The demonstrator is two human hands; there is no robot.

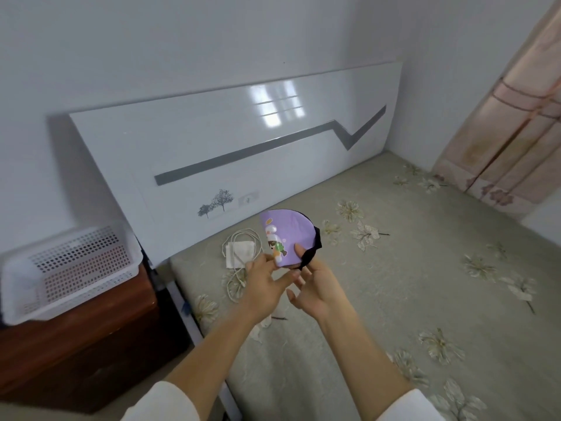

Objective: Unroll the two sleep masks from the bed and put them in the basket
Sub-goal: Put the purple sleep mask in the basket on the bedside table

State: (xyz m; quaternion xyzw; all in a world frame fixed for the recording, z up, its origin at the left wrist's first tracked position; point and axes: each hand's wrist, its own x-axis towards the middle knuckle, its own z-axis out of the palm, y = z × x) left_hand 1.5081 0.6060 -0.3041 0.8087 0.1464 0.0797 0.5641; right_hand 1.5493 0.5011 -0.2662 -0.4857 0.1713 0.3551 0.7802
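- left hand [263, 276] pinches the purple mask [283, 235] edge; right hand [312, 276] grips its black strap, spreading it above the bed [394, 268].
- basket [69, 268] waits far left, empty.

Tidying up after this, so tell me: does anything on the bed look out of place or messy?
A loose white cord sprawls in tangled loops by the headboard, around a white folded cloth. Nothing looks spilled or damaged; the purple sleep mask is in both hands.

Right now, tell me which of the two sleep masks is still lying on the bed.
The white mask with its looped cord lies on the bed by the headboard. The purple cartoon mask is held up by both hands.
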